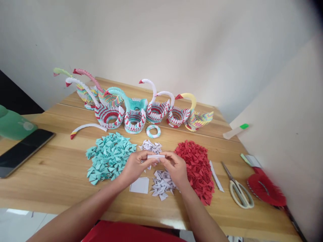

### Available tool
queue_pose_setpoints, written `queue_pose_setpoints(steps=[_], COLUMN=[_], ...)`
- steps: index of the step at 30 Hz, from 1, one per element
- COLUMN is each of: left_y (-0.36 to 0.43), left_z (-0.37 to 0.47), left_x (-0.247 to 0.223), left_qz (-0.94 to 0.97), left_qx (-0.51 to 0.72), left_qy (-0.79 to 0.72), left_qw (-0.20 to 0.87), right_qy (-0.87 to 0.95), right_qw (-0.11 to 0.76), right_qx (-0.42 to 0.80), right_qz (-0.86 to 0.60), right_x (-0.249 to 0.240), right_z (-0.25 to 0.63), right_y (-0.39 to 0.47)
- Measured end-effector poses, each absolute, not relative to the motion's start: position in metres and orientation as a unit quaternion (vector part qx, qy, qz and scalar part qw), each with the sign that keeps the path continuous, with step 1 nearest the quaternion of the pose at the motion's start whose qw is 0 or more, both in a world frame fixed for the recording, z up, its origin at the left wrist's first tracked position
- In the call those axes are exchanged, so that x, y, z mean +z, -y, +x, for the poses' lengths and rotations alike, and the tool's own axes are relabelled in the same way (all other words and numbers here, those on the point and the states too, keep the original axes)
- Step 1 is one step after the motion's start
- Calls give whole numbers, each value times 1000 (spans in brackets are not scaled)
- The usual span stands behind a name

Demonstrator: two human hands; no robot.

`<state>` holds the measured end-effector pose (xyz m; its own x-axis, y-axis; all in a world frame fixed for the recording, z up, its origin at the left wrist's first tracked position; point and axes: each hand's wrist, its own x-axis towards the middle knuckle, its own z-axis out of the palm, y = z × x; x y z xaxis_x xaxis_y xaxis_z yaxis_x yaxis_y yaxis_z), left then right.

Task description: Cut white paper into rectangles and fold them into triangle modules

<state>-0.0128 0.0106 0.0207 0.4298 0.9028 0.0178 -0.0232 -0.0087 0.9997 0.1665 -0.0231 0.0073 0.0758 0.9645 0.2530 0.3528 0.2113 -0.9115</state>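
Observation:
A small folded strip of white paper is pinched at its left end by my left hand and at its right end by my right hand. Both hands are above the table, thumbs toward me. Behind the strip lies a pile of folded white paper pieces, and a second white pile is below my right hand. Left of my left hand spreads a heap of folded turquoise pieces. A heap of folded red pieces is right of my right hand. Flat white paper sheets lie near my left wrist.
Several paper swans stand at the back, with a paper ring and a loose swan neck before them. Scissors, a white strip and a red fan-like object are right; a phone and green object left.

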Motion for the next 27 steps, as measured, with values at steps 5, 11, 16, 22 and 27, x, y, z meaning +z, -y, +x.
queue_pose_setpoints(steps=[5, 11, 16, 22, 27], left_y=[-10, -10, -10, -10, -11], left_z=[-12, -12, -12, -11, -10], left_x=[20, 23, 24, 18, 17], left_qz=[597, 596, 597, 589, 589], left_qx=[388, 385, 378, 376, 372], left_qy=[-368, -368, -375, -372, -374], left_qw=[599, 601, 600, 611, 612], right_qy=[603, 602, 601, 605, 602], right_qw=[487, 486, 484, 489, 484], right_qx=[308, 294, 290, 291, 293], right_qz=[-552, -562, -566, -557, -563], right_x=[8, 8, 8, 9, 9], right_z=[166, 166, 165, 164, 164], right_y=[23, 23, 23, 24, 24])
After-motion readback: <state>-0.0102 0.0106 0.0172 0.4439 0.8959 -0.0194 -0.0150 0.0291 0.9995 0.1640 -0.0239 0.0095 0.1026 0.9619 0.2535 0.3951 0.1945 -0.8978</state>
